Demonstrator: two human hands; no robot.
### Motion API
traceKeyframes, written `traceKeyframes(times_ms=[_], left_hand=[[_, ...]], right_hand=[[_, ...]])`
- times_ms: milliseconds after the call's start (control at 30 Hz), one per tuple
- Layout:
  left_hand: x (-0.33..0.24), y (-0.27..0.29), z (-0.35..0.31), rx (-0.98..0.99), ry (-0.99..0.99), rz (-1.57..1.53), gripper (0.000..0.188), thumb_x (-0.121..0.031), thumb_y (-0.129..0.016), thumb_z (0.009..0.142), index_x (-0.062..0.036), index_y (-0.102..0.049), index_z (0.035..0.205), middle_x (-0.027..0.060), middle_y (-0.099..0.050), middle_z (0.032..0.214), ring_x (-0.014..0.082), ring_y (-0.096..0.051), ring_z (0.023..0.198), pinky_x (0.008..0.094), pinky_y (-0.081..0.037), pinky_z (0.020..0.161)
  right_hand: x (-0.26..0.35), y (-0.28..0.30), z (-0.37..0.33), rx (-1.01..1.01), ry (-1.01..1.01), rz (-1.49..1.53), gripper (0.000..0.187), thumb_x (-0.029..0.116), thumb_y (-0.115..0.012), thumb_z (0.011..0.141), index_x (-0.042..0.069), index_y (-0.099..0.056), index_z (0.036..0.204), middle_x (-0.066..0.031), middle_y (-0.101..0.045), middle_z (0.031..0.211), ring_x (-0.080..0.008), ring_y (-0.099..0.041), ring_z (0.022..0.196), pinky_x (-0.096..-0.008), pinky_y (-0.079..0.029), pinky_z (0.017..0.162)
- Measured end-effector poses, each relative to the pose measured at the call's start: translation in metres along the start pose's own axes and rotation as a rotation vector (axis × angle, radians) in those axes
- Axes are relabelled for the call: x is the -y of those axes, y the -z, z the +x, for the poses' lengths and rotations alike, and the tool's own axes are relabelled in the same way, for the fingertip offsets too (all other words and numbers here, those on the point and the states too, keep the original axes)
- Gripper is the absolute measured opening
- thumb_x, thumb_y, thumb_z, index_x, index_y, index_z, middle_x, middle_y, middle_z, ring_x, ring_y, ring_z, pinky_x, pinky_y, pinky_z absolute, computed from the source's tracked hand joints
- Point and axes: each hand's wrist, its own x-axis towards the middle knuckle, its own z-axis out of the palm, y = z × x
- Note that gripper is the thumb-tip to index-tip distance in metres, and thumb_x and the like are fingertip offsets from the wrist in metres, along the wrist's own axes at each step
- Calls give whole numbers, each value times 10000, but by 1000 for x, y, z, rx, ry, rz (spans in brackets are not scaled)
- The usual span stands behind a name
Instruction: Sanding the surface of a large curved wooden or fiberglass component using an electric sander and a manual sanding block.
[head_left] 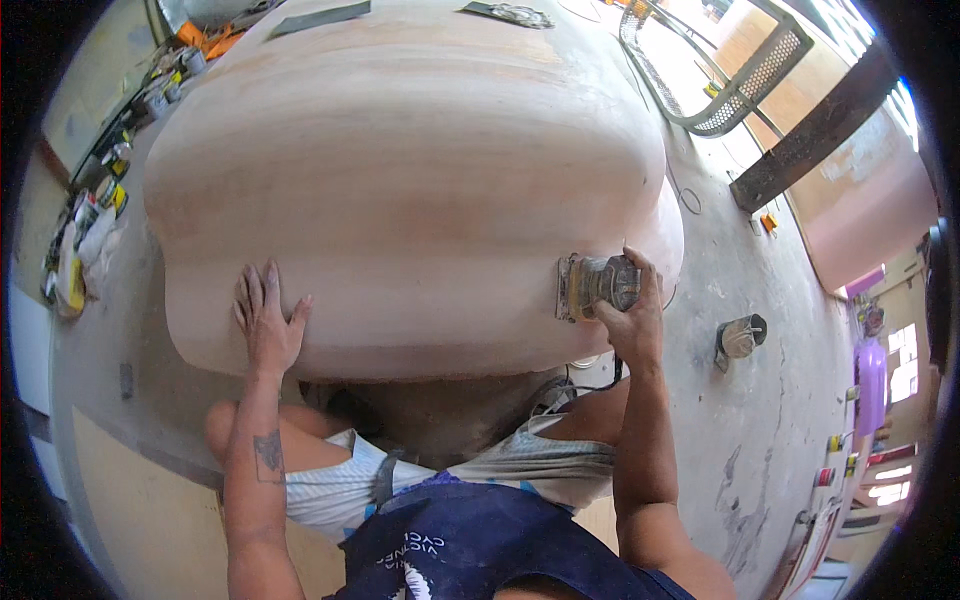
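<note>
A large, curved, pale pinkish-beige panel point(400, 210) with sanded patches fills the middle of the head view. My right hand point(635, 315) is wrapped round the body of a dusty electric sander point(603, 285), whose flat pad stands against the panel's near right part. At the near left, my left hand point(270, 325) lies flat on the panel with its fingers spread, holding nothing. A cord hangs from the sander side down by my right knee.
Dark sheets lie on the panel's far top. To the right are a cylindrical can-like object point(741, 337) on the floor, a dark beam point(820, 125) and a perforated metal frame point(740, 105). Cans and bags point(95, 240) line the left wall.
</note>
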Motion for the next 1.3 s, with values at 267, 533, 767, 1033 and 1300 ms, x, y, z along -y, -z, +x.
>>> traceKeyframes(times_ms=[267,533,767,1033,1300], left_hand=[[2,-1,-2,73,36,63,852,-530,-575,1001,-100,-240,1656,234,-135,1721,447,-110,1585,643,-96,1238],[-7,15,-1,142,31,15,904,-580,-575,984,-85,-230,1657,244,-136,1719,427,-108,1592,629,-119,1239],[-30,80,29,91,53,-43,710,-460,-683,953,-29,-518,1494,268,-295,1650,436,-260,1538,596,-225,1226],[-103,154,115,-404,-451,-288,240,-251,-688,970,-40,-673,1082,210,-643,1289,401,-598,1222,495,-442,1050],[-199,183,209,-361,-550,-320,463,-422,-553,1062,-30,-638,831,173,-665,913,386,-653,874,494,-478,785]], right_hand=[[-6,0,-10,-106,95,-135,748,203,-815,731,165,-560,1432,-170,-564,1289,-401,-525,1217,-491,-455,1075],[-13,13,-6,-74,10,62,674,371,-818,838,180,-563,1432,-179,-566,1288,-408,-517,1230,-503,-425,1086],[-3,16,-10,-50,-5,71,711,362,-858,817,130,-570,1425,-196,-545,1327,-404,-514,1261,-492,-435,1089],[3,7,-15,-132,80,20,771,282,-900,765,142,-553,1439,-201,-494,1386,-425,-495,1287,-523,-427,1094],[9,5,-15,-144,121,-85,736,242,-894,750,139,-578,1406,-201,-486,1398,-424,-497,1287,-544,-366,1119]])
